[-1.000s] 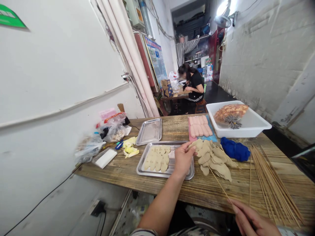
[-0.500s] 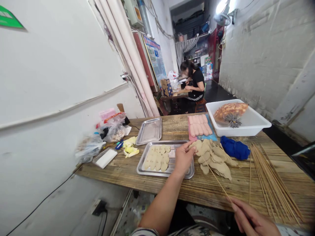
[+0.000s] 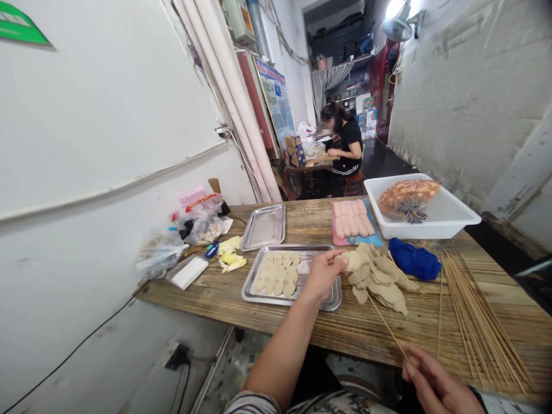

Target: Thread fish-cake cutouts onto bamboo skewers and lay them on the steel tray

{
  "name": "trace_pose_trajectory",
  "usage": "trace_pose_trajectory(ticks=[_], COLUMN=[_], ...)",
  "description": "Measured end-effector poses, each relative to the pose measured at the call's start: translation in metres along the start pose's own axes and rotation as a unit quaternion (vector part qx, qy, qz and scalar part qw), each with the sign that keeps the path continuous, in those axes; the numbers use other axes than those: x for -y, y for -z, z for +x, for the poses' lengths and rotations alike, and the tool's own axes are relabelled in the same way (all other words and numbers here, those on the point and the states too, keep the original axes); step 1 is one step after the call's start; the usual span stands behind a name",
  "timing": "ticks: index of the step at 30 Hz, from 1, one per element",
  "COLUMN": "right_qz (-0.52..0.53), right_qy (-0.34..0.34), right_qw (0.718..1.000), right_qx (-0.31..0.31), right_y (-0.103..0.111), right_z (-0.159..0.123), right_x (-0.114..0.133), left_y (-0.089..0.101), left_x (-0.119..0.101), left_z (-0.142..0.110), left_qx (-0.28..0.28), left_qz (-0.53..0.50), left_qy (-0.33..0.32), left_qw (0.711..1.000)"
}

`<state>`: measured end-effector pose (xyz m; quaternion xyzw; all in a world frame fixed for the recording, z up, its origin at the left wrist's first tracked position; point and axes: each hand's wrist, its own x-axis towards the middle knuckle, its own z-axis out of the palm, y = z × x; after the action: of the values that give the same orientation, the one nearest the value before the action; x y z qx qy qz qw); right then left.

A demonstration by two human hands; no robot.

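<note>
Between the thumb and fingers of my left hand (image 3: 324, 275) is a flat beige food slice (image 3: 351, 261), held at the right side of a metal tray (image 3: 249, 292). My right hand (image 3: 437, 376) pinches the lower end of a thin wooden skewer (image 3: 386, 323). The skewer slants up and left, its upper end at the beige slice; whether the tip is inside it I cannot tell. More beige slices (image 3: 390, 296) lie piled on the table just right of my left hand. Rows of similar beige pieces (image 3: 276, 279) rest in the tray.
Loose skewers (image 3: 478, 322) spread over the table's right side, near a blue cloth (image 3: 414, 260). Behind are pink sausages (image 3: 351, 218), a white tub (image 3: 431, 231) with a bagged bundle, and another metal tray (image 3: 264, 225). Plastic bags (image 3: 159, 253) crowd the left end. A person (image 3: 348, 141) sits farther back.
The view has shifted slightly. My right hand has moved a little up and left with the skewer, while my left hand keeps its hold on the beige slice.
</note>
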<state>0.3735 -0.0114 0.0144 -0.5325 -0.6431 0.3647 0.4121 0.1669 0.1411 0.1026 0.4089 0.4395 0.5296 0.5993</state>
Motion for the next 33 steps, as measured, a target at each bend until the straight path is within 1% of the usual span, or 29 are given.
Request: trace_pose_trajectory(ticks=[4,7,10,14,18,25,29,33], right_qz=[0.037,0.047,0.053,0.08,0.118,0.17,0.176,0.163], right_qy=[-0.06,-0.067,-0.063,-0.086,-0.115,-0.152,-0.157,-0.152], right_qw=[0.997,0.996,0.995,0.992,0.985,0.973,0.971,0.975], right_qx=[-0.027,-0.042,-0.05,-0.054,-0.051,-0.023,-0.022,-0.027], right_y=[-0.003,-0.004,-0.004,-0.006,-0.01,-0.012,-0.011,-0.009], right_z=[0.004,0.006,0.006,0.004,0.002,0.001,0.002,0.003], right_x=[0.01,0.017,0.015,0.009,0.008,0.011,0.013,0.019], left_y=[-0.003,-0.004,-0.004,-0.008,-0.015,-0.025,-0.027,-0.025], left_x=[0.002,0.003,0.002,0.001,0.001,0.003,0.004,0.002], left_z=[-0.004,-0.006,-0.008,-0.011,-0.015,-0.018,-0.017,-0.015], left_qx=[0.039,0.078,0.099,0.096,0.093,0.06,0.056,0.053], left_qz=[-0.037,-0.087,-0.113,-0.118,-0.111,-0.089,-0.079,-0.104], left_qy=[0.045,0.084,0.105,0.106,0.106,0.08,0.075,0.075], left_qw=[0.998,0.99,0.983,0.983,0.984,0.991,0.992,0.99])
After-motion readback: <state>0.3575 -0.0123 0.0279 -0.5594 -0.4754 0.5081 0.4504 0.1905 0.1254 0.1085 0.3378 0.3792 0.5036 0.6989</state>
